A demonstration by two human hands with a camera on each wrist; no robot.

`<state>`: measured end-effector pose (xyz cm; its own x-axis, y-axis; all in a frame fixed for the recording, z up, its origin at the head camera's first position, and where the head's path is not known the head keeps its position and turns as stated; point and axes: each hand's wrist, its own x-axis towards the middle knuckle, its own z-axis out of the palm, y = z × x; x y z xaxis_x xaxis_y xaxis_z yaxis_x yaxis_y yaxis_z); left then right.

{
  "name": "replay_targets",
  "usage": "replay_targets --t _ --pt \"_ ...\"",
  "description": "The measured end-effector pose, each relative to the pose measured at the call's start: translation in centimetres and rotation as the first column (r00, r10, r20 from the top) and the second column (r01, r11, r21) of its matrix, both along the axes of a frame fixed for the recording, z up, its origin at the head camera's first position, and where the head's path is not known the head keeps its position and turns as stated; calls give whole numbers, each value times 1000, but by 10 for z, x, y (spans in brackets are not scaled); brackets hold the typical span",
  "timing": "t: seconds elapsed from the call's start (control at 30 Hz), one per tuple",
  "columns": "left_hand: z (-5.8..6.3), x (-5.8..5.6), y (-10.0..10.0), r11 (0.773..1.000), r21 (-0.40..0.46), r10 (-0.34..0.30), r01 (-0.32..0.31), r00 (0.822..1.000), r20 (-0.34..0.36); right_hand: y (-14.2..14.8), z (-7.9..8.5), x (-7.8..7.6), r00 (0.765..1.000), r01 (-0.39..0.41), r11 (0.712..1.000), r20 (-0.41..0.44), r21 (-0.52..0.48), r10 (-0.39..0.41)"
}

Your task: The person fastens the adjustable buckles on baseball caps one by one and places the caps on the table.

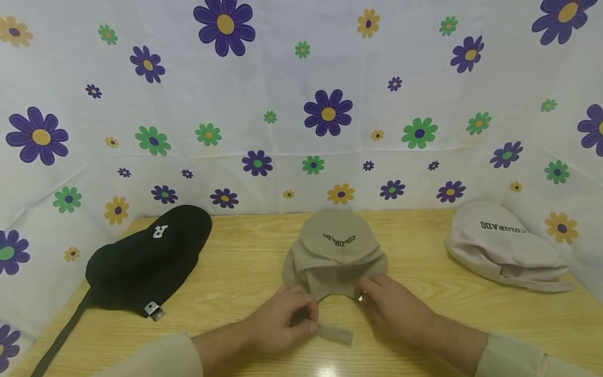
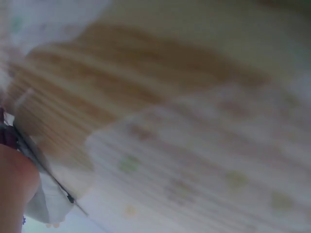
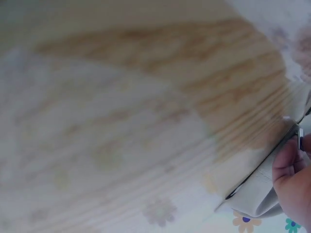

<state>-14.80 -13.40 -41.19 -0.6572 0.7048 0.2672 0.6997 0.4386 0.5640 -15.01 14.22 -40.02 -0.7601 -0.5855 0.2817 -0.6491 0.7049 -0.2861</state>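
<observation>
A tan cap point(image 1: 336, 230) lettered COLORADO lies mid-table, its brim toward the back and its strap side toward me. My left hand point(image 1: 287, 319) pinches the cap's loose strap point(image 1: 335, 334), whose free end sticks out to the right past the thumb. On the other side, my right hand point(image 1: 400, 311) pinches the back edge of the cap by a small metal buckle point(image 1: 361, 296). In the right wrist view the buckle point(image 3: 300, 139) shows between thumb and fingers. The left wrist view catches only part of the left hand point(image 2: 14, 179) beside the cap point(image 2: 48, 199).
To the left lies a black cap point(image 1: 146, 256) with a white R, its long strap point(image 1: 61, 332) trailing toward me. A paler COLORADO cap point(image 1: 499, 241) rests at the right. Behind the wooden table point(image 1: 245, 262) hangs a white flowered cloth point(image 1: 282, 78).
</observation>
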Motion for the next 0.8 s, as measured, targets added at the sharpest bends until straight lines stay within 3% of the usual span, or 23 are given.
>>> replay_targets --t 0.17,0.3,0.47,0.67,0.8 --pt "-2 -5 3 990 138 -31 36 999 -40 0 0 0 1000 12 1000 -10 -17 -12" --pt "-3 -8 4 980 186 -57 67 997 -59 1 0 0 999 -16 1000 -47 3 16" --pt "-5 -10 3 981 187 -44 56 997 -67 3 0 -1 998 -49 998 -30 40 50" --pt "-3 -6 4 990 141 30 -25 999 -33 4 0 -2 997 -53 995 -47 79 57" --pt "-3 -5 5 990 128 60 -54 997 -40 5 -1 -3 998 -41 998 -40 52 43"
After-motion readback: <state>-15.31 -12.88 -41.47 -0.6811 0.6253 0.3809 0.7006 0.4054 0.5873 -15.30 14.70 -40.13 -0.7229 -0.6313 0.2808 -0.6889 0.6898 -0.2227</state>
